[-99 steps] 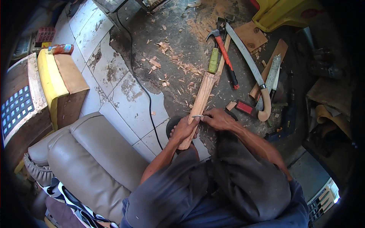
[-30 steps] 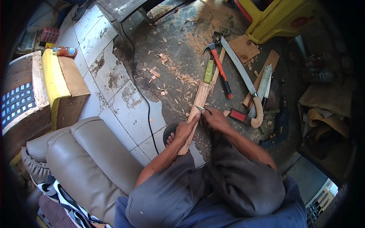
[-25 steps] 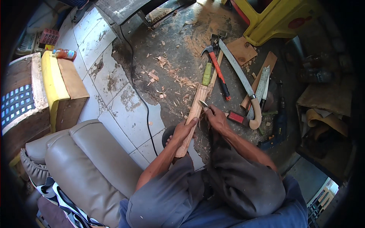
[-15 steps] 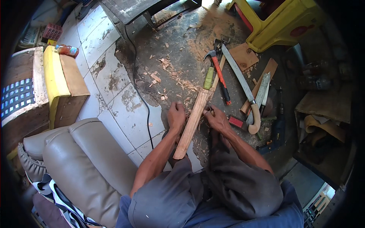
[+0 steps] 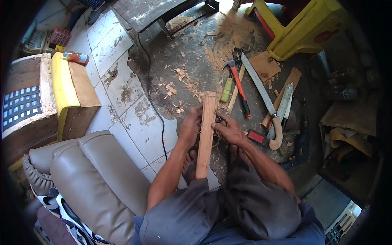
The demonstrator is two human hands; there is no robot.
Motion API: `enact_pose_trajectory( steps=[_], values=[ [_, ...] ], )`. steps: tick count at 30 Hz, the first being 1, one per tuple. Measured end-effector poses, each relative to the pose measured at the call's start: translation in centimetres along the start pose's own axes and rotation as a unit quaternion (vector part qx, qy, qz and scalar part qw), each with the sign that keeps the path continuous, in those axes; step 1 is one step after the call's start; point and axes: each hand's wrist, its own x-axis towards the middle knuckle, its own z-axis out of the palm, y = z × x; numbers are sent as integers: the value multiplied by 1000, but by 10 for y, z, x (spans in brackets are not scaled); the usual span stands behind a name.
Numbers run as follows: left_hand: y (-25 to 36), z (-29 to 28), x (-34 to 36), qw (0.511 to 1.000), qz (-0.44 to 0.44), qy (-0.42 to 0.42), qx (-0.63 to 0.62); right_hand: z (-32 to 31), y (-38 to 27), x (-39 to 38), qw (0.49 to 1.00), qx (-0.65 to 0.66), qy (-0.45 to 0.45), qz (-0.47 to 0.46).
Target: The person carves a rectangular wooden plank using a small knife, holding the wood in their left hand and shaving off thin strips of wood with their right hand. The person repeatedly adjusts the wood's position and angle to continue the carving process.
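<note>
A length of pale reddish wood (image 5: 207, 134) stands between my hands, its near end by my left knee and its far end close to the green-handled tool. My left hand (image 5: 191, 127) is at the wood's left edge, its fingers smeared by motion and partly hidden. On the other edge, my right hand (image 5: 230, 130) is closed, thumb pressed against the wood. Something thin and dark shows by its curled fingers, too small to make out. Just past the wood lie a tool with a green handle (image 5: 226, 90) and a hammer with an orange and black handle (image 5: 239, 88).
To the right lie a long blade with a wooden handle (image 5: 261, 87), a red block (image 5: 256, 137), more blades (image 5: 285, 102) and a drill (image 5: 301, 141). A yellow stool (image 5: 281, 45) stands beyond. Wood shavings (image 5: 171, 88) and a black cable (image 5: 152, 98) lie left, beside a grey padded seat (image 5: 96, 171).
The wood has swung more upright in view, its far end shifting left, away from the green-handled tool. My right thumb now presses on its edge. My left hand has moved against the wood.
</note>
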Motion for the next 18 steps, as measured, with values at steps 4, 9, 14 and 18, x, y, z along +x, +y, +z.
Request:
enact_pose_trajectory(
  steps=[4, 9, 14, 18],
  values=[
    [41, 8, 2, 981, -29, -107, -160, -15, -43, 8, 998, 7, -57, 7],
    [66, 22, -6, 973, 6, -130, -190, -8, -81, 8, 993, 41, 17, -108],
    [118, 32, -26, 951, 120, -106, -267, -20, -103, -20, 990, 7, 70, -126],
    [145, 40, -37, 945, 203, -100, -236, -31, -98, -28, 985, -43, 132, -105]
  ],
)
